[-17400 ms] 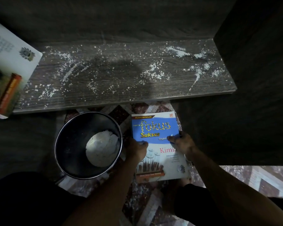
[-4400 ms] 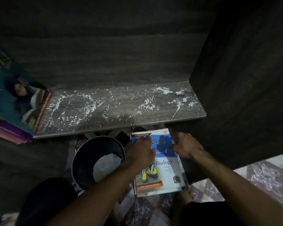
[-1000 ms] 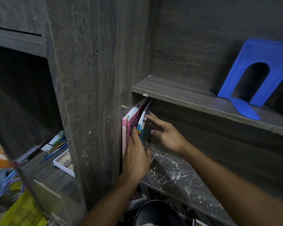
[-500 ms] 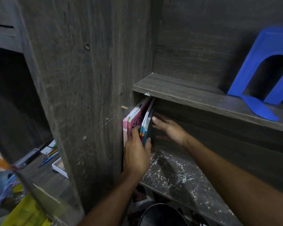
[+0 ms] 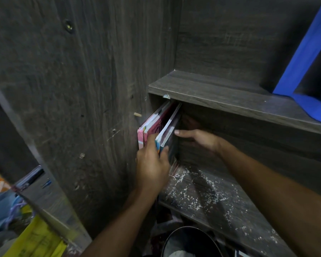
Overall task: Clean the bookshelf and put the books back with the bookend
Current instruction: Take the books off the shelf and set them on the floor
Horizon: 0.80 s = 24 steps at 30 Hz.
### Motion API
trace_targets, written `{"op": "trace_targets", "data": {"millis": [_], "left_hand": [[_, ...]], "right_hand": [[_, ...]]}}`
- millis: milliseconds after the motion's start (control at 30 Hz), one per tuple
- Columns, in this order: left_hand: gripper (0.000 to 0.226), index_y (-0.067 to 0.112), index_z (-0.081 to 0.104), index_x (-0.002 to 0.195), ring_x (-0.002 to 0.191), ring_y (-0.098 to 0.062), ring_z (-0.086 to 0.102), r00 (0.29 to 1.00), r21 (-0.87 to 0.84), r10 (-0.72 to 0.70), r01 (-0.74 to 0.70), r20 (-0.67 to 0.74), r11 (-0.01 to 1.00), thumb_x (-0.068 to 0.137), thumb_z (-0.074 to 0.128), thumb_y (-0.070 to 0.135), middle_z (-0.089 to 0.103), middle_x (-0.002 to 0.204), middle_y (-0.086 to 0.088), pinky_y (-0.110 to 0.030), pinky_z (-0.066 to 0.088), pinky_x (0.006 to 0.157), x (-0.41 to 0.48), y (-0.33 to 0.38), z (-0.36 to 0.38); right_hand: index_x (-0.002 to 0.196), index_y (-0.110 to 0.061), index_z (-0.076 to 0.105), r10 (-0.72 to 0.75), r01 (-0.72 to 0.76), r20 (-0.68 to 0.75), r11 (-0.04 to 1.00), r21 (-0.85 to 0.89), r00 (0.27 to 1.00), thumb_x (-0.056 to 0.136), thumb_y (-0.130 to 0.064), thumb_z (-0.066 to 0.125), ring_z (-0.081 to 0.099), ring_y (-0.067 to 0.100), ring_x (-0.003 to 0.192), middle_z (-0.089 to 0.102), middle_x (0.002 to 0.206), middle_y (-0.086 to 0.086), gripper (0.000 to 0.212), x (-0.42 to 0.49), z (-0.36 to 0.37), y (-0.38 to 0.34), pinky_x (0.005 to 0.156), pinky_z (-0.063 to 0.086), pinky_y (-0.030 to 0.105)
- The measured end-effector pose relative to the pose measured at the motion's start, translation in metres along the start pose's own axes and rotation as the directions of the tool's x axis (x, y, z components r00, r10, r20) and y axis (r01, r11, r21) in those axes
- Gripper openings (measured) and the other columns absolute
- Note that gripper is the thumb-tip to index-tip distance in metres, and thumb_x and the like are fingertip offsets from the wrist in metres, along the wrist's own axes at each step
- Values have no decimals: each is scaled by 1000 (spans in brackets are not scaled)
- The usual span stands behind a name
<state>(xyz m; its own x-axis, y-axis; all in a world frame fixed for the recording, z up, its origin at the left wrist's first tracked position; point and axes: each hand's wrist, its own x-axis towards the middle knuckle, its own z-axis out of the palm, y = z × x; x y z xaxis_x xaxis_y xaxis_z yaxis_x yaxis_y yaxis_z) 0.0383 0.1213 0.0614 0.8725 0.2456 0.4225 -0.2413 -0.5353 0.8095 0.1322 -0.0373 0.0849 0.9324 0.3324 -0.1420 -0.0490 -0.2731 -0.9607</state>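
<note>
Several books [image 5: 157, 125] stand upright against the left wall of the lower shelf [image 5: 215, 199], pink spines outermost. My left hand [image 5: 152, 164] grips the front edges of the rightmost books, fingers between the pink one and the blue-white ones, thumb on the right side. My right hand [image 5: 200, 139] reaches into the compartment with fingers straight, fingertips touching the cover of the rightmost book. White crumbs and dust are scattered over the lower shelf. A blue metal bookend [image 5: 309, 71] stands on the upper shelf [image 5: 220, 95] at the right.
A dark round bucket [image 5: 189, 242] stands on the floor below the shelf. The tall side panel [image 5: 82, 108] of the bookcase fills the left. Further left sit pens, papers and a yellow sheet [image 5: 35, 238] on another surface.
Earlier both hands laid books on the floor beside the bucket. In the last second my view moved closer; my left hand took hold of the rightmost books and my right hand slid along their cover.
</note>
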Motion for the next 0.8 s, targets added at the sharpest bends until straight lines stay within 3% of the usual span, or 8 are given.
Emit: {"op": "trace_targets", "data": {"millis": [100,200,267,333,433,600,733,800], "left_hand": [[32,16,58,119,80,-25,66,1000,-16,-18,18,23,1000,88,67,14,69,90,-8,-41,55,75,2,-2,-4],[33,17,56,122,78,-20,66,999,12,-13,12,36,1000,91,65,16,68,91,-6,-37,56,77,1,0,-4],[32,15,55,123,82,-18,66,999,8,14,-15,36,1000,92,62,15,68,95,-6,-34,55,78,-1,-1,-4],[29,14,53,121,82,-17,66,999,-8,33,-32,44,999,93,61,13,69,95,-5,-36,56,77,-3,-3,-5],[26,15,52,119,78,-14,66,998,-35,40,-38,53,999,94,60,12,69,91,-1,-37,55,74,-5,-8,-7],[30,18,46,124,82,-1,63,995,-81,49,-42,86,996,96,57,12,67,100,4,-13,52,69,-7,-9,-7],[27,18,46,121,90,-10,66,996,-104,43,-35,80,994,96,56,12,66,103,2,-38,58,77,-8,-12,-4],[24,18,45,117,90,-11,66,996,-105,54,-45,77,993,96,56,11,65,101,3,-37,59,75,-8,-12,-4]], "right_hand": [[154,-19,26,-117,111,-41,987,-118,992,89,-12,67,39,1,125,41,139,-16,77,5,-11,3,102,27,16],[157,-13,14,-129,120,-57,984,-135,990,87,1,67,24,10,145,25,161,-3,88,19,-19,5,98,30,9],[156,-11,15,-126,123,-63,991,-58,990,86,11,62,28,12,144,28,159,0,87,26,-21,4,86,41,2],[149,-18,29,-141,142,-55,990,7,988,86,16,59,45,4,128,43,144,-7,78,32,-23,4,76,47,3],[125,-30,52,-148,148,-4,988,53,989,87,9,60,56,-5,110,59,126,-15,55,39,-31,7,82,50,14],[112,-26,59,-101,83,42,947,310,994,74,-10,66,63,15,104,67,109,-3,42,40,-42,15,90,51,33],[115,-22,63,-119,105,12,919,380,993,59,-23,90,66,20,106,68,112,3,62,40,-44,25,90,54,39],[114,-18,61,-121,126,-36,911,392,992,64,-18,83,65,21,105,70,108,3,56,35,-43,27,86,53,38]]}}
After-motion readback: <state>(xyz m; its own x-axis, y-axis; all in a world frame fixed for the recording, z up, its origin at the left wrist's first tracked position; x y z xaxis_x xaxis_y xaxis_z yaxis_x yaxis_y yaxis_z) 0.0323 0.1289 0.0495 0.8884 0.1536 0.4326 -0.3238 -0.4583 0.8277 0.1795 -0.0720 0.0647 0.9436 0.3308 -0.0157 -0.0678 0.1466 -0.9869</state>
